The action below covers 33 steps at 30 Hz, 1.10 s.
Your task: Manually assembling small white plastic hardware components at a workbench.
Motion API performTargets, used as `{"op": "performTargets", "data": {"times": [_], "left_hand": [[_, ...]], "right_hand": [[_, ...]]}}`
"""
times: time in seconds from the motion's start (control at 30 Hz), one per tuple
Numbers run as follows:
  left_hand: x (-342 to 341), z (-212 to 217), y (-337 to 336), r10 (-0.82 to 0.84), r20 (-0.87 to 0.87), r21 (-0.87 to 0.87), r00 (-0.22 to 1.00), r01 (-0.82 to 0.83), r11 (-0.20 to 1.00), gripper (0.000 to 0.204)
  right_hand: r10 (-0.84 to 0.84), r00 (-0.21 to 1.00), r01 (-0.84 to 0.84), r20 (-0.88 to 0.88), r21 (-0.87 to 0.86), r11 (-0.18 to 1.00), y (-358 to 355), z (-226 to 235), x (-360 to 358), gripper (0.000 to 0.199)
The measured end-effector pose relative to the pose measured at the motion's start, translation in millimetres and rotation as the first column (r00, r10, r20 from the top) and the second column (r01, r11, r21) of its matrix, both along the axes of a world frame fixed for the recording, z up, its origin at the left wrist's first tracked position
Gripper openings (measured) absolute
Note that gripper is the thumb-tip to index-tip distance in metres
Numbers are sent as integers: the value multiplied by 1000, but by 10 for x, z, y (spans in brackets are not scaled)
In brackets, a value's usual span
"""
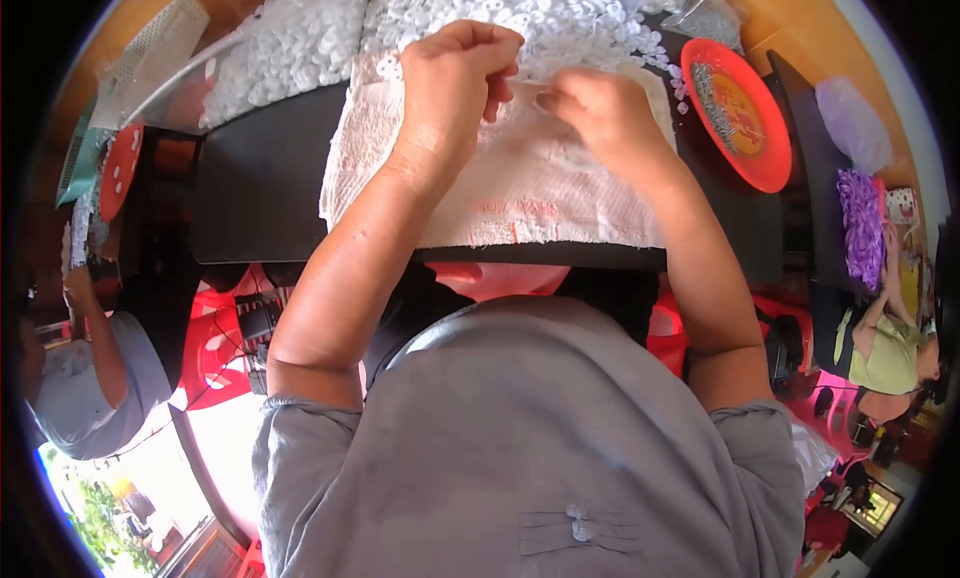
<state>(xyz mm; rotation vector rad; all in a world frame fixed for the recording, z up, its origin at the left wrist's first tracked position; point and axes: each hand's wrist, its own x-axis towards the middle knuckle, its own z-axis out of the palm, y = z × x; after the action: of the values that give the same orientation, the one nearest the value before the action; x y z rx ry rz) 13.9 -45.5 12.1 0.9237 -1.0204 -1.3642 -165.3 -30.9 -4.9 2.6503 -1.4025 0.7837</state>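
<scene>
A pale towel (500,203) with red lettering lies on the black table, under both my hands. Over its far left part is my left hand (455,78), its fingers curled in and thumb pressed to the forefinger; anything inside the pinch is hidden. My right hand (605,113) hovers a short way to the right, fingers bent together toward the left one. It is slightly blurred, and I cannot make out what it holds. Just beyond the towel spreads a heap of small white plastic pieces (480,8), some with holes.
At the right stands a red oval plate (770,163) with many small metal pieces (715,108). Clear plastic bags (690,8) lie at the far right. Purple strands (860,223) rest on another table, near a person in yellow-green. Another person sits at the left.
</scene>
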Motion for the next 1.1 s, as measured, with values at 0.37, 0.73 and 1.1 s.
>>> {"op": "performTargets", "data": {"times": [0.37,0.73,1.1], "left_hand": [[-127,-60,141,-176,370,-301,912,297,906,25],[-115,-54,230,-85,405,-415,910,266,870,18],[25,264,184,65,117,-338,991,-22,941,5]], "right_hand": [[-186,693,-362,697,559,746,37,339,-267,26],[-195,646,-440,738,569,695,85,370,-190,28],[-128,706,-275,696,436,857,16,272,-218,23]]}}
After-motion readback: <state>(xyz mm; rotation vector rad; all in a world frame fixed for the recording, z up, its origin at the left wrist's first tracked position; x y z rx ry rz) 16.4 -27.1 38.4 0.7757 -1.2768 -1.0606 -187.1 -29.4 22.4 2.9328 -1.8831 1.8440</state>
